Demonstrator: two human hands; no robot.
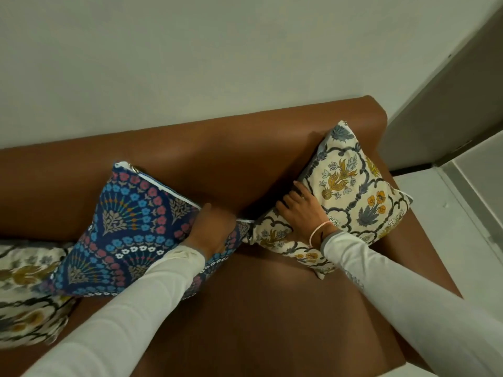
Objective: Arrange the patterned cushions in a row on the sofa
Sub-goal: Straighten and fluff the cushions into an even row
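Note:
A brown leather sofa (245, 164) fills the middle of the view. A navy cushion with pink and blue flowers (128, 229) leans against the backrest at centre left. My left hand (212, 229) grips its right edge. A cream cushion with yellow flowers and grey-blue vines (356, 191) stands on a corner by the sofa's right end. My right hand (302, 210) lies on its left edge, fingers curled over it. A second cream floral cushion (27, 289) lies at the far left, partly under the navy one and cut off by the frame.
A plain pale wall (217, 55) runs behind the sofa. To the right are a grey door frame (462, 104) and light floor tiles (449, 227). Bare seat leather (258, 308) stretches between my arms.

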